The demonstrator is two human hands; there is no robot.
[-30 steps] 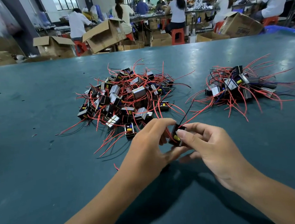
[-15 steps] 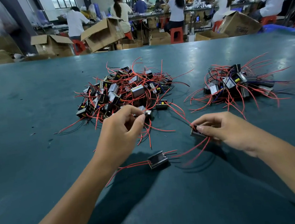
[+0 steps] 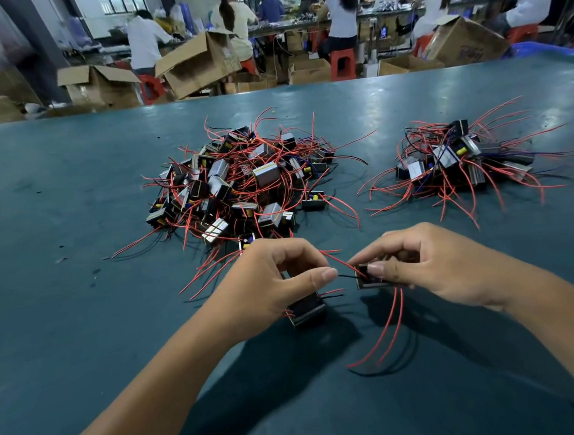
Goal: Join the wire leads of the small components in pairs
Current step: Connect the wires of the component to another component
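While both hands (image 3: 355, 273) pinch thin leads (red, black), boxy components (image 3: 307, 310) dangle.

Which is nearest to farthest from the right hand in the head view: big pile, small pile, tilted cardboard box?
From the right hand:
1. Big pile, ahead and left. The small pile, ahead and slightly right, is too close to call against it.
2. Tilted cardboard box, off the table, far left.

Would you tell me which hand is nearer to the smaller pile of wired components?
Right. The right hand lies below the smaller pile; the left hand is farther left, below the larger pile.
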